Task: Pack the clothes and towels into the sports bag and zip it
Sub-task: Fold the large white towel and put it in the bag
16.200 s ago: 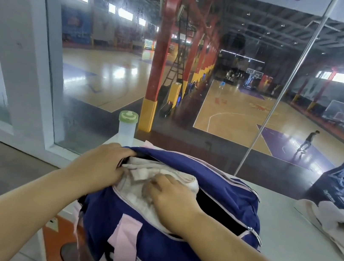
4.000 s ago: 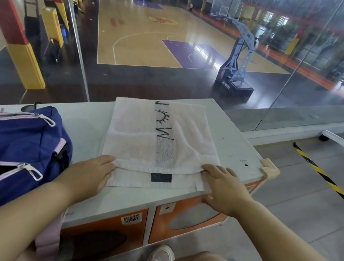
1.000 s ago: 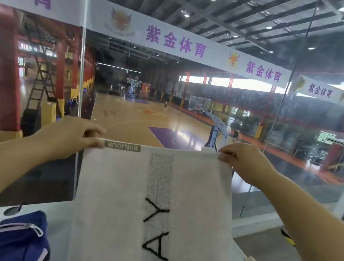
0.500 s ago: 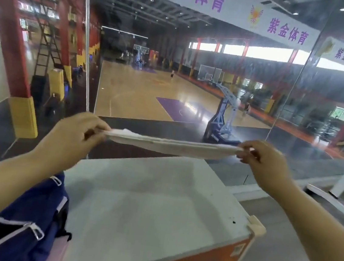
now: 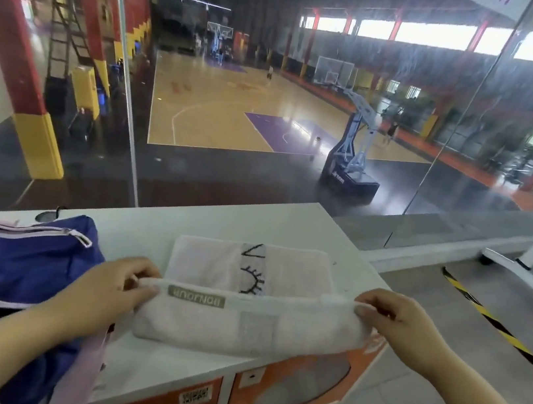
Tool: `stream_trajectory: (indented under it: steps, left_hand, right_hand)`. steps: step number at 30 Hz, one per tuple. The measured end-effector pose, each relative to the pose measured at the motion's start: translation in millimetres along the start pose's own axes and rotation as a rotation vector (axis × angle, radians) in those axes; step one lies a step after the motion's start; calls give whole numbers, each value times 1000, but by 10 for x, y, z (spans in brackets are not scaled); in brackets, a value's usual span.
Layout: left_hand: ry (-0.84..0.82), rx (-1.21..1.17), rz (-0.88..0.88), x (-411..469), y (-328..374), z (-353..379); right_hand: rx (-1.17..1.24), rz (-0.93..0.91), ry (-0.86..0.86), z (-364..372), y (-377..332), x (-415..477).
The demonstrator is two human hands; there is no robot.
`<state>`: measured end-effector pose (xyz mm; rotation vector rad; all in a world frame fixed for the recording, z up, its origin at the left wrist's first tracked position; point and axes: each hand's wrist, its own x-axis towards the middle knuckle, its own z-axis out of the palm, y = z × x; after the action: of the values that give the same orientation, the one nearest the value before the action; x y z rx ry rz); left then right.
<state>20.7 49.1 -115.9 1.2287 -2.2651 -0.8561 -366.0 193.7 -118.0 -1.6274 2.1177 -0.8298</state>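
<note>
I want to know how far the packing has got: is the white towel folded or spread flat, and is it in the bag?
Partly folded, outside the bag. Both hands, left hand and right hand, hold the towel doubled over itself on the counter.

Towel (image 5: 274, 327) – white terry cloth, matt; bag (image 5: 14, 261) – blue fabric; countertop (image 5: 186, 221) smooth.

There is one view, from the person's head. It looks forward and down, close above both hands, with the cabinet top (image 5: 185, 224) under them and the glass wall (image 5: 273, 99) beyond.
</note>
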Motion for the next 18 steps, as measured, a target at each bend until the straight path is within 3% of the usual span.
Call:
stream_trajectory:
  steps: [4,8,18]
  left_hand:
    - [153,4,-31,590,-51,29]
    - [170,36,-42,1167,-246,63]
    - [122,192,-116,1901,-633,385]
  right_hand:
    - [-44,21,121,35,-69,523]
    - [-53,67,198,116,-50,1100]
    - [-153,230,69,481,189,1910]
